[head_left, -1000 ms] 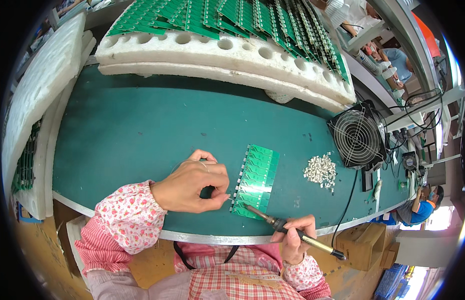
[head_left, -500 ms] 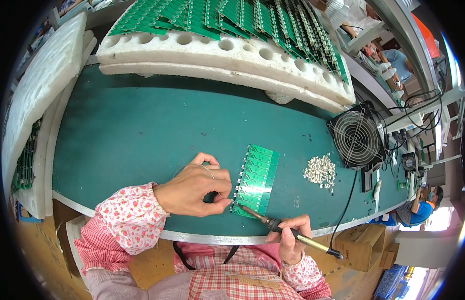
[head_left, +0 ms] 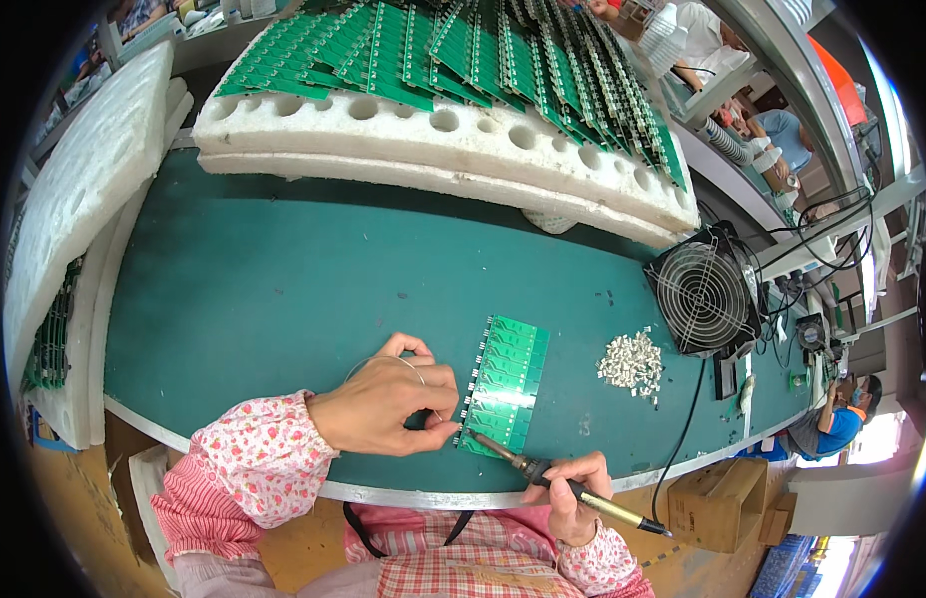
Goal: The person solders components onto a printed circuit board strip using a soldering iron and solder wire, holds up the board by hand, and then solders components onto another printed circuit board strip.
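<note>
A green circuit board panel [head_left: 507,374] lies on the green table mat, with a row of small metal parts along its left edge. My right hand [head_left: 572,490] holds a soldering iron [head_left: 528,466] like a pen, its tip at the board's lower left corner. Just left of that corner, my left hand [head_left: 391,399] is closed in a pinch, thumb and forefinger together close to the iron's tip. A thin solder wire [head_left: 355,367] loops over the back of this hand; its end at the fingertips is too fine to make out.
Right of the board lies a pile of small whitish parts [head_left: 631,363], with a black fan [head_left: 704,296] behind it. White foam blocks [head_left: 443,149] bearing many green boards [head_left: 383,55] span the back. More foam [head_left: 89,179] stands at left. A co-worker [head_left: 843,424] sits far right.
The whole view has shifted, so the table and its contents sit slightly lower in the picture. Both hands, the iron and the board keep nearly the same places relative to each other.
</note>
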Tool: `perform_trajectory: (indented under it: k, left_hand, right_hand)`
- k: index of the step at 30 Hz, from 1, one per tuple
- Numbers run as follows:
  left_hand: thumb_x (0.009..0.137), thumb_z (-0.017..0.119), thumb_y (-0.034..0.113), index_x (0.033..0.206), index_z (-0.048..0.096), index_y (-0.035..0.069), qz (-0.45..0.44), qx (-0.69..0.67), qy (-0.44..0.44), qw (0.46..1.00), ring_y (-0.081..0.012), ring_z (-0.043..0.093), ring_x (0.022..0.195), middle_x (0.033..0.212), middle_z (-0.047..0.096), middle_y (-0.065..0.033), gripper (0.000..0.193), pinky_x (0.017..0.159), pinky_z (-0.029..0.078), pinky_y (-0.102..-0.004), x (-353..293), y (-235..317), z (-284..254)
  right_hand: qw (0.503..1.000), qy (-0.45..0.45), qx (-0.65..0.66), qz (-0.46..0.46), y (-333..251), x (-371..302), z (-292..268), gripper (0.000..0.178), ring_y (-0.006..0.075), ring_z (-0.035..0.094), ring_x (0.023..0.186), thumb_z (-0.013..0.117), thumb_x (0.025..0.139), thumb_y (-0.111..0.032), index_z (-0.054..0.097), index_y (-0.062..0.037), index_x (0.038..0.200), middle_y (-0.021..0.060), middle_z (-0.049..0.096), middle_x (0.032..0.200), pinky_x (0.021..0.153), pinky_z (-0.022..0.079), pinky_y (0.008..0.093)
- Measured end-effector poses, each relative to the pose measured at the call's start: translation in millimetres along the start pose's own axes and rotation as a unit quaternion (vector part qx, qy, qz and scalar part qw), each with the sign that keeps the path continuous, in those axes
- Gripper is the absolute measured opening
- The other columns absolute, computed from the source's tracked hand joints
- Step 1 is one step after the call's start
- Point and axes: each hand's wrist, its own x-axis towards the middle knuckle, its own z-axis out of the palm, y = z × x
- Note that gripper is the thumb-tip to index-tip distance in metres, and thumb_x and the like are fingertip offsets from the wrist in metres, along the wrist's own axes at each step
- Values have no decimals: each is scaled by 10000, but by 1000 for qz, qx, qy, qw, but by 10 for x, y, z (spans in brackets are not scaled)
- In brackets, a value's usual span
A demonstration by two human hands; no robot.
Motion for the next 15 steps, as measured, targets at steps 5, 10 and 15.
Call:
perform_trajectory:
  k: [5, 10, 15]
  left_hand:
    - [786, 706, 147, 629, 507, 121, -2, -3, -2, 1000, -126, 549, 708, 743, 574, 59, 254, 900, 341, -370, 5, -4, -2]
    - [782, 710, 147, 631, 509, 121, 0, 3, -1, 1000, -124, 549, 711, 748, 575, 60, 252, 897, 339, -363, 11, -13, 6]
    - [772, 713, 134, 640, 522, 120, -6, -8, 7, 1000, -123, 544, 689, 746, 580, 57, 233, 884, 345, -352, 9, -26, 1]
  right_hand:
    - [999, 33, 36, 16, -11, 4, 15, 129, 157, 658, 554, 590, 908, -86, 494, -3, 929, 116, 660, 645, 519, 519, 258]
    - [998, 39, 45, 19, -13, 0, 22, 123, 158, 657, 557, 590, 901, -67, 494, 6, 927, 122, 655, 653, 522, 527, 262]
    - [998, 39, 44, 16, -12, -9, 22, 120, 159, 656, 563, 589, 896, -50, 492, 12, 928, 128, 653, 668, 525, 533, 268]
